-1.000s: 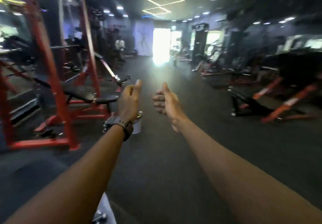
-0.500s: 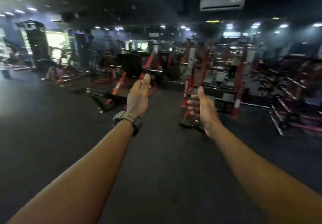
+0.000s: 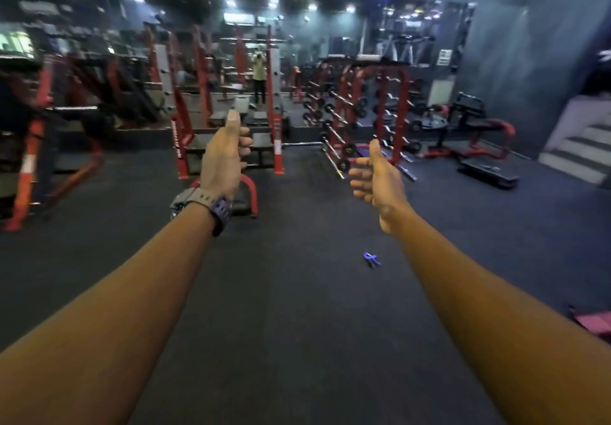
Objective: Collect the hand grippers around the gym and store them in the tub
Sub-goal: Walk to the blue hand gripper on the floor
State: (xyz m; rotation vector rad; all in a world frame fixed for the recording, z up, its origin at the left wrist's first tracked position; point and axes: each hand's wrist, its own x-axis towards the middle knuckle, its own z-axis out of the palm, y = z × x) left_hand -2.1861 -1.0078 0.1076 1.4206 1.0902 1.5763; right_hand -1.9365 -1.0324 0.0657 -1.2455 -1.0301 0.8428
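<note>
Both hands are empty, left hand (image 3: 228, 153) and right hand (image 3: 373, 176) held out front with fingers loosely curled. A blue hand gripper (image 3: 372, 259) lies on the dark floor (image 3: 297, 325) ahead; it's small, so easy to overlook or step on. No tub in sight.
</note>
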